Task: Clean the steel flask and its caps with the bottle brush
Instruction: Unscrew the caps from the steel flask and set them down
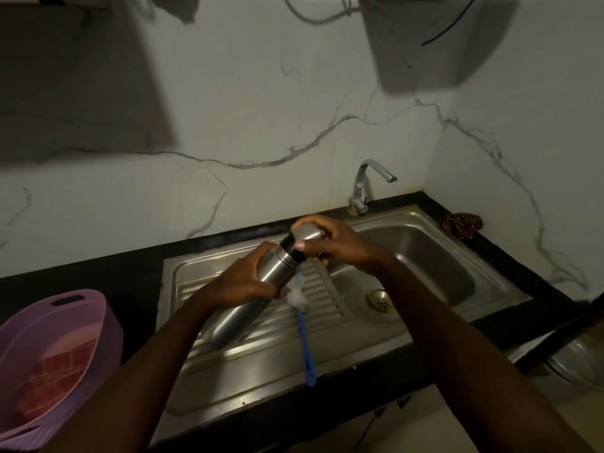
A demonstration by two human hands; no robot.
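A steel flask (pixel 243 308) is held tilted over the sink's ribbed drainboard (pixel 261 351), its base low and its neck pointing up toward the wall. My left hand (pixel 243 279) grips its body near the middle. My right hand (pixel 330 243) curls round the steel outer cap (pixel 305 233) at the flask's top; a black collar shows just below the cap. The bottle brush (pixel 305 335), with a blue handle and white bristle head, lies on the drainboard right of the flask, partly behind it.
The sink basin (pixel 434 256) with its drain (pixel 379 297) lies to the right, a chrome tap (pixel 362 188) behind it. A purple basket (pixel 49 351) with red contents stands at the left. A brown scrubber (pixel 462 223) sits on the black counter at the back right.
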